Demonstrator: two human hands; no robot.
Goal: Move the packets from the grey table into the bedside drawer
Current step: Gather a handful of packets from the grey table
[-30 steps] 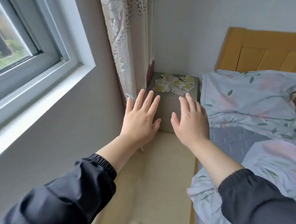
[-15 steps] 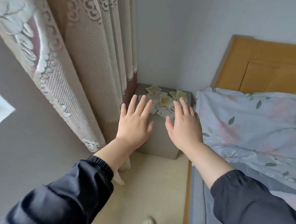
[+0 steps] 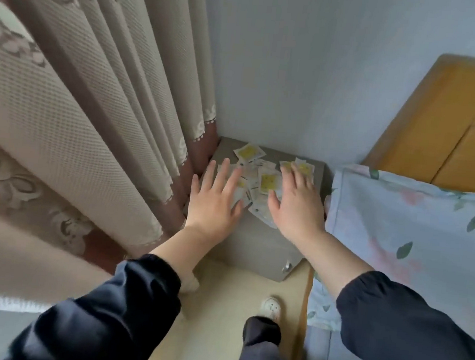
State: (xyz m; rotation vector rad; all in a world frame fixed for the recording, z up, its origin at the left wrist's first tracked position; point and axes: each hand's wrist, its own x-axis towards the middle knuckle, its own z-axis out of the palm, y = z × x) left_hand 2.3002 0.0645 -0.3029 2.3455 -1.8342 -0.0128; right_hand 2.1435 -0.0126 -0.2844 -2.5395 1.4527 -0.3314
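- The packets (image 3: pixel 268 180), white sachets with yellow centres, are seen in a loose overlapping heap on the back half of the grey table (image 3: pixel 254 235). One lies alone at the back edge.
- The left hand (image 3: pixel 213 203) is held flat over the left part of the heap, near the table's left edge and the curtain (image 3: pixel 92 107). Its fingers are straight and spread wide, and nothing is gripped.
- The right hand (image 3: pixel 294 205) is spread the same way over the right part of the heap, near the right edge beside the pillow (image 3: pixel 414 226). It holds nothing either.
- Whether the palms press the packets or hover just above them cannot be told.
- A second ago both hands were stretched out well short of the table, with the packets beyond the fingertips. Since then the table has been approached and the heap has been covered from both sides.
- The reach is therefore judged complete, and a gathering sweep or a grasp appears to be the step in hand.
- No packet has been lifted yet. The drawer front (image 3: pixel 258 257), with its small metal knob (image 3: pixel 286 267) towards the right, appears closed, so it must be opened before anything can be stowed.
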